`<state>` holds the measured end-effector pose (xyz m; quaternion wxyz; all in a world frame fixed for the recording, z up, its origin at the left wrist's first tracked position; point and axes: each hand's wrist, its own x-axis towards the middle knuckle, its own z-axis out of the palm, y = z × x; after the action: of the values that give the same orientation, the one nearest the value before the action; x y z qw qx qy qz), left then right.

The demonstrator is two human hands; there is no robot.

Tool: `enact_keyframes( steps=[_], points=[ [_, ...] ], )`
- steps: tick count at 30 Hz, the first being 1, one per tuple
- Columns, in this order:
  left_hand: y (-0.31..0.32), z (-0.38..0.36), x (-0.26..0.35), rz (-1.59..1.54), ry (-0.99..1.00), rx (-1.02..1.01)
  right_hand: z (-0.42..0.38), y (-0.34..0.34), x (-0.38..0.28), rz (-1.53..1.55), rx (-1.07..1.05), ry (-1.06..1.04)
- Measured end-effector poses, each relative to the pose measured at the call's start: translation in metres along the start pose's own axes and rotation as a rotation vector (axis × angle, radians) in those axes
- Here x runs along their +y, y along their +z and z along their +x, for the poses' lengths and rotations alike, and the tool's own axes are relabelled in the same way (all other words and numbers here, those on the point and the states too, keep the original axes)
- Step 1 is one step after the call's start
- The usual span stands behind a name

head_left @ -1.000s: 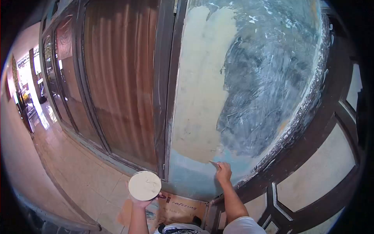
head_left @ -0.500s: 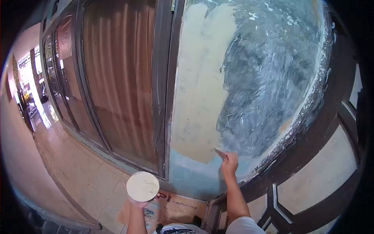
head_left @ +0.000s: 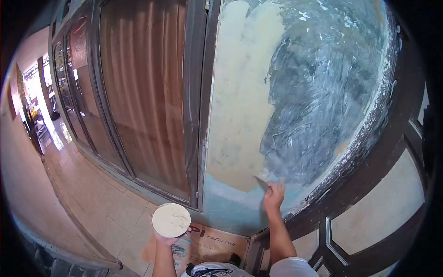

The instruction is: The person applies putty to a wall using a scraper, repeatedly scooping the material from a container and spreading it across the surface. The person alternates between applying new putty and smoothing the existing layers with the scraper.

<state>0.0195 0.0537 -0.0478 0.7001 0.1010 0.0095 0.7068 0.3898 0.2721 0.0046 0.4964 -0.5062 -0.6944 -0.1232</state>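
Note:
My right hand [head_left: 274, 196] is closed around a putty knife [head_left: 262, 180], its blade at the lower edge of a cream putty coat [head_left: 240, 115] on the wall. Grey, streaky bare wall [head_left: 318, 101] lies to the right of that coat, and a light blue strip [head_left: 230, 198] runs below it. Low in front of me, my left hand [head_left: 165, 238] grips a round tub of cream putty [head_left: 171, 220] from beneath, its open top facing up. The putty's surface is lumpy. Most of the left fingers are hidden under the tub.
Left of the wall stands a dark-framed window [head_left: 143, 101] with a brown curtain behind the glass. A printed banner [head_left: 212, 244] lies on the tiled floor [head_left: 110, 203] below. At the right is a dark door with pale panels [head_left: 378, 207].
The view has shifted slightly. The putty knife stays near the coat's lower edge, its blade now turned a little differently. The tub remains in my left hand.

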Motion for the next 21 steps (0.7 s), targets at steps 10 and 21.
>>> enact_keyframes(
  steps=[10, 21],
  points=[
    [0.01, 0.007, -0.002, -0.014, -0.068, -0.031, 0.04, 0.0, -0.005, 0.099, -0.019, 0.119],
    [0.057, 0.031, -0.031, -0.179, -0.349, -0.186, 0.002, -0.001, -0.07, 1.459, -1.008, 0.864]
  ],
)
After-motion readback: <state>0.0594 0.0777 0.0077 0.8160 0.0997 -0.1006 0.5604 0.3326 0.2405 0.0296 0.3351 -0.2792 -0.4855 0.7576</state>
